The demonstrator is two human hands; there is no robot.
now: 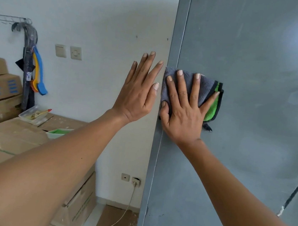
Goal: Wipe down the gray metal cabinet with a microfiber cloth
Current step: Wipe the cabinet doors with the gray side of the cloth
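Gray metal cabinet fills the right side of the view, flat face toward the camera, its left edge running top to bottom near mid-frame. Microfiber cloth, gray w/ a green inner layer and dark trim, lies folded flat against the cabinet face right at that left edge, about mid-height. Right hand presses the cloth onto the cabinet: fingers straight and spread wide, thumb at the cloth's left rim, palm over its lower part. Green layer shows at the cloth's right side, past the little finger.

Left hand just left of the cabinet edge, fingers straight, slightly fanned, holding nothing; can't tell if it touches the cabinet's side.

Further left of the cabinet: white wall w/ two switch plates, brushes hanging from a wire rack. Stacked cardboard boxes below, w/ a clear plastic tray on top. Low on the wall near the cabinet's base, a socket w/ a white cord trailing to the floor.
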